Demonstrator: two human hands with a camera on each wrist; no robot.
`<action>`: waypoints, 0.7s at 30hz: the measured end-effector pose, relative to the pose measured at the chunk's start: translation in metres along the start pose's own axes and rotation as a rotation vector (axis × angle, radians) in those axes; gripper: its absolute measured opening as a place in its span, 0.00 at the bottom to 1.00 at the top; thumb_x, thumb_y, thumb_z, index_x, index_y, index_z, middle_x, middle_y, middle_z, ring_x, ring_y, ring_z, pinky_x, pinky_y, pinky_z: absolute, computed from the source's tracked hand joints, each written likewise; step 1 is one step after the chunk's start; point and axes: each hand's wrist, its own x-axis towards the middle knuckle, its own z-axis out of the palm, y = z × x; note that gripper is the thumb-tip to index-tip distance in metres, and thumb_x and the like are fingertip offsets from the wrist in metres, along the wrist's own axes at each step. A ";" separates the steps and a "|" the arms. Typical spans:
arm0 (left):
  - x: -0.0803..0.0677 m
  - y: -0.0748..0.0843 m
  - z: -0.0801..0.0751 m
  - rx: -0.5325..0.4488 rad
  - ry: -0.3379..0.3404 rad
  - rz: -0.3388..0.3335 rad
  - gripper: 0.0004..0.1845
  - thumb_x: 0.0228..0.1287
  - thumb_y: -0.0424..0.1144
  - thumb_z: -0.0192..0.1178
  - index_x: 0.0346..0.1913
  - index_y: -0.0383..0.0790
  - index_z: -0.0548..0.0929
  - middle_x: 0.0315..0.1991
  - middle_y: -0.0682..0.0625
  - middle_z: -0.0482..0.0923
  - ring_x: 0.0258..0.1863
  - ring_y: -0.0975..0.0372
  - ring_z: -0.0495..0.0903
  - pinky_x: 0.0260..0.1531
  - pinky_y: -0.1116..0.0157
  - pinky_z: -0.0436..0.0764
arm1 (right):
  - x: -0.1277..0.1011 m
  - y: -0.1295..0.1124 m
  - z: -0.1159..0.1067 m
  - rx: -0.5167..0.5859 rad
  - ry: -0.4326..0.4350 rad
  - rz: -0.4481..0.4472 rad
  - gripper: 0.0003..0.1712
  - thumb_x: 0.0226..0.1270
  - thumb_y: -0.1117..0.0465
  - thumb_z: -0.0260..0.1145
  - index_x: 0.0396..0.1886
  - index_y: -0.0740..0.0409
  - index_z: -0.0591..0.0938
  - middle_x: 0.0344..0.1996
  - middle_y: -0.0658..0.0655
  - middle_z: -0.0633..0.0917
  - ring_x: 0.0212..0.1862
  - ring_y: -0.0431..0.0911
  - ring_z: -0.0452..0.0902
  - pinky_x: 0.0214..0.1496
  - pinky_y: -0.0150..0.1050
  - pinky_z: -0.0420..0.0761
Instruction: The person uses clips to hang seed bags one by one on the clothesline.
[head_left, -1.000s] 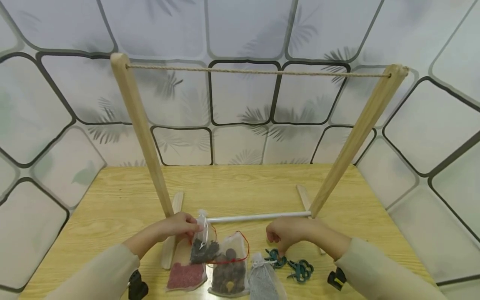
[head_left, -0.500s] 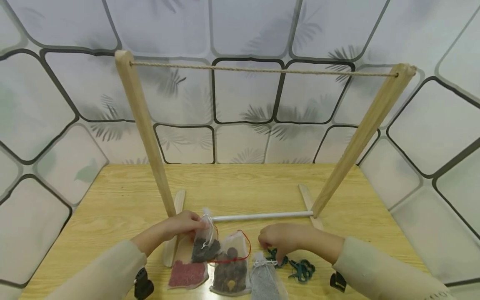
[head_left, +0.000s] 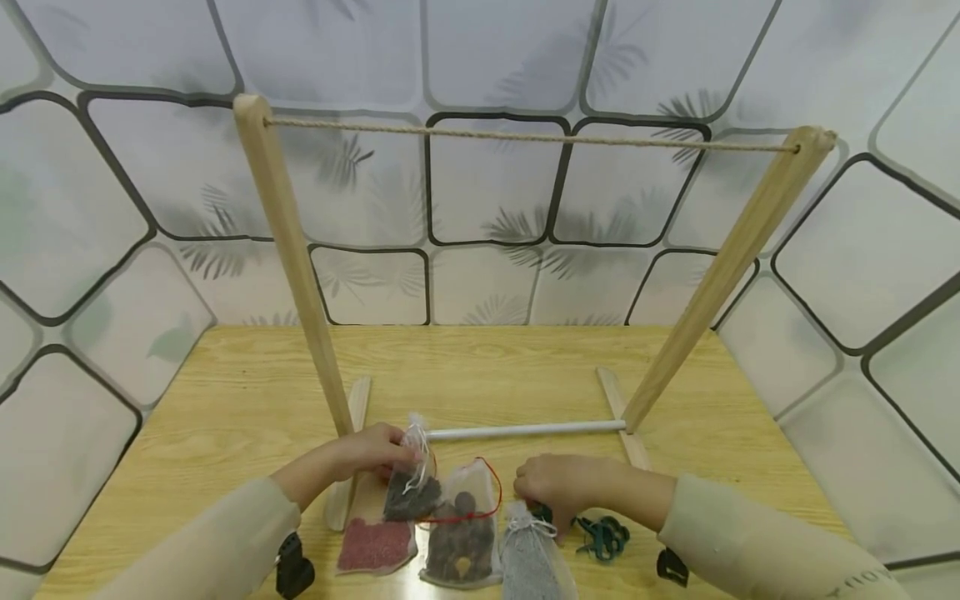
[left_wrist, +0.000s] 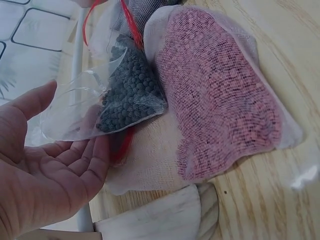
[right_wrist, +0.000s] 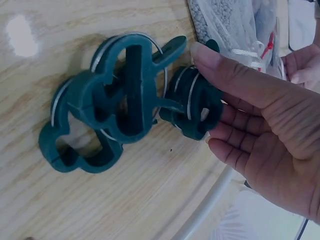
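Two dark green plastic clips (right_wrist: 115,105) could snag together as right hand (right_wrist: 260,135) pinches one; left hand (head_left: 371,450) pinches the black-bead mesh pouch (left_wrist: 127,92), might slip.

— Where are the hands relative to the white rod (head_left: 525,430)?

— Both just in front of it. The left hand (head_left: 371,450) pinches the top of a mesh pouch of dark beads (head_left: 411,487); the right hand (head_left: 558,485) rests curled over a green clip (head_left: 542,510).

— What else lies on the counter (head_left: 225,392)?

— In front of the rod: a red pouch (head_left: 375,546), a brown pouch (head_left: 459,542), a grey pouch (head_left: 531,562) and another green clip (head_left: 602,536).
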 end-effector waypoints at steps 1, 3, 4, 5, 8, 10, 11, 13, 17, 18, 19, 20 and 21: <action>0.000 0.000 0.000 -0.002 0.000 -0.002 0.10 0.61 0.39 0.61 0.33 0.34 0.76 0.27 0.54 0.76 0.28 0.66 0.73 0.29 0.68 0.76 | 0.000 0.000 0.001 0.001 0.002 0.001 0.27 0.34 0.48 0.83 0.30 0.49 0.75 0.26 0.40 0.70 0.31 0.32 0.64 0.36 0.24 0.69; 0.001 -0.001 0.000 -0.004 0.001 -0.007 0.09 0.62 0.39 0.60 0.33 0.34 0.76 0.28 0.54 0.77 0.29 0.66 0.74 0.30 0.68 0.77 | 0.000 0.001 0.003 0.020 -0.001 0.008 0.26 0.36 0.50 0.82 0.31 0.49 0.75 0.26 0.41 0.70 0.31 0.32 0.65 0.36 0.24 0.69; 0.001 -0.002 0.000 -0.007 0.001 -0.009 0.09 0.62 0.38 0.60 0.34 0.34 0.76 0.28 0.54 0.77 0.29 0.66 0.74 0.30 0.68 0.76 | 0.000 0.001 0.003 0.040 -0.003 0.016 0.25 0.37 0.51 0.82 0.31 0.50 0.75 0.27 0.41 0.71 0.31 0.32 0.65 0.36 0.24 0.70; 0.001 -0.002 0.000 -0.011 0.001 -0.011 0.09 0.62 0.38 0.60 0.34 0.34 0.76 0.28 0.54 0.77 0.29 0.66 0.74 0.30 0.68 0.77 | 0.000 0.002 0.003 0.065 -0.006 0.023 0.24 0.39 0.53 0.82 0.31 0.50 0.76 0.27 0.41 0.71 0.31 0.32 0.65 0.36 0.24 0.70; 0.002 -0.003 -0.001 -0.025 -0.006 -0.008 0.09 0.63 0.38 0.60 0.35 0.34 0.77 0.28 0.54 0.78 0.29 0.66 0.75 0.30 0.68 0.77 | -0.002 0.006 0.004 0.149 -0.007 0.043 0.20 0.44 0.57 0.79 0.32 0.50 0.76 0.27 0.41 0.71 0.31 0.33 0.65 0.35 0.25 0.70; 0.002 -0.004 -0.002 -0.037 -0.009 -0.006 0.08 0.63 0.38 0.60 0.33 0.35 0.76 0.26 0.55 0.76 0.28 0.67 0.73 0.29 0.68 0.76 | -0.003 0.009 0.004 0.189 0.005 0.047 0.17 0.46 0.59 0.76 0.31 0.51 0.76 0.27 0.42 0.70 0.31 0.33 0.65 0.35 0.25 0.70; 0.001 -0.004 -0.002 -0.040 -0.012 -0.002 0.08 0.64 0.38 0.59 0.32 0.36 0.76 0.25 0.55 0.75 0.27 0.67 0.72 0.28 0.69 0.75 | -0.004 0.011 0.005 0.210 0.014 0.043 0.16 0.47 0.60 0.75 0.32 0.51 0.76 0.27 0.42 0.70 0.31 0.33 0.64 0.34 0.26 0.69; 0.001 -0.005 -0.003 -0.049 -0.018 0.004 0.08 0.64 0.38 0.59 0.29 0.38 0.75 0.23 0.56 0.73 0.24 0.67 0.70 0.26 0.70 0.74 | -0.006 0.015 0.006 0.258 0.036 0.033 0.14 0.47 0.62 0.73 0.33 0.53 0.77 0.27 0.43 0.71 0.31 0.34 0.64 0.34 0.26 0.69; 0.000 -0.005 -0.004 -0.078 -0.036 0.022 0.08 0.65 0.37 0.58 0.28 0.40 0.74 0.21 0.57 0.70 0.23 0.68 0.68 0.25 0.71 0.72 | -0.014 0.025 0.007 0.475 0.040 0.028 0.15 0.48 0.63 0.69 0.38 0.56 0.78 0.30 0.44 0.73 0.32 0.33 0.65 0.35 0.27 0.70; 0.001 -0.005 -0.004 -0.088 -0.039 0.023 0.08 0.65 0.36 0.57 0.28 0.40 0.75 0.21 0.57 0.71 0.23 0.68 0.68 0.25 0.71 0.72 | -0.016 0.028 0.008 0.558 0.038 0.029 0.15 0.50 0.63 0.69 0.40 0.56 0.79 0.31 0.44 0.74 0.31 0.33 0.66 0.35 0.27 0.71; 0.001 -0.005 -0.004 -0.096 -0.043 0.027 0.07 0.65 0.36 0.57 0.28 0.40 0.75 0.22 0.57 0.71 0.23 0.68 0.69 0.26 0.71 0.72 | -0.018 0.032 0.009 0.646 0.036 0.026 0.15 0.52 0.63 0.68 0.41 0.57 0.79 0.31 0.44 0.75 0.32 0.32 0.66 0.35 0.27 0.72; 0.001 -0.006 -0.004 -0.105 -0.044 0.029 0.08 0.65 0.36 0.57 0.28 0.40 0.75 0.21 0.57 0.71 0.23 0.68 0.69 0.26 0.71 0.72 | -0.020 0.036 0.011 0.739 0.037 0.030 0.14 0.53 0.63 0.68 0.42 0.58 0.79 0.31 0.44 0.76 0.31 0.32 0.68 0.34 0.27 0.72; 0.001 -0.006 -0.004 -0.113 -0.045 0.032 0.07 0.64 0.35 0.57 0.28 0.40 0.75 0.22 0.57 0.72 0.24 0.68 0.69 0.27 0.71 0.72 | -0.022 0.040 0.013 0.833 0.043 0.030 0.15 0.55 0.63 0.68 0.43 0.59 0.79 0.31 0.45 0.77 0.31 0.33 0.69 0.34 0.28 0.73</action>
